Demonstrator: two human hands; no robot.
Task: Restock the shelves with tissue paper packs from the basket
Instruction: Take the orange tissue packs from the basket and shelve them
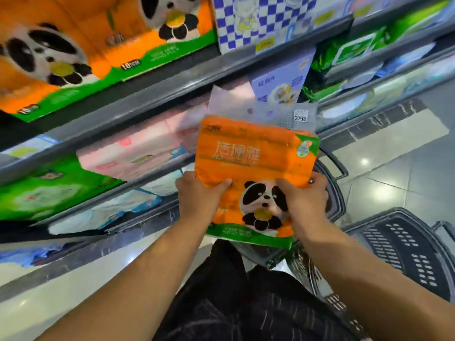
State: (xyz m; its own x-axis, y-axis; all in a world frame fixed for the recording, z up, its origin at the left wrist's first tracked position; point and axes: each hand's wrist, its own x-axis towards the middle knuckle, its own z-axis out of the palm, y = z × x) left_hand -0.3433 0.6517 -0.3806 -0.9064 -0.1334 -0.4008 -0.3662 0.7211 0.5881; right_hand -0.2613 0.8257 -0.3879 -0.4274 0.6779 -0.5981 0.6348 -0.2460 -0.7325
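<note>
An orange tissue pack (253, 163) with a panda picture and a green bottom band is held up in front of the shelves. My left hand (197, 198) grips its left edge and my right hand (305, 200) grips its right side. Matching orange panda packs (81, 43) stand on the upper shelf at the top left. A dark grey plastic basket (406, 254) sits on the floor at the lower right, below my right forearm; its inside is mostly hidden.
Grey shelf rails (152, 92) run diagonally across the view. Green, pink (138, 148), blue-checked (256, 18) and lavender packs fill the shelves. A second basket's rim (337, 193) shows behind the held pack. Glossy tiled floor (394, 180) lies to the right.
</note>
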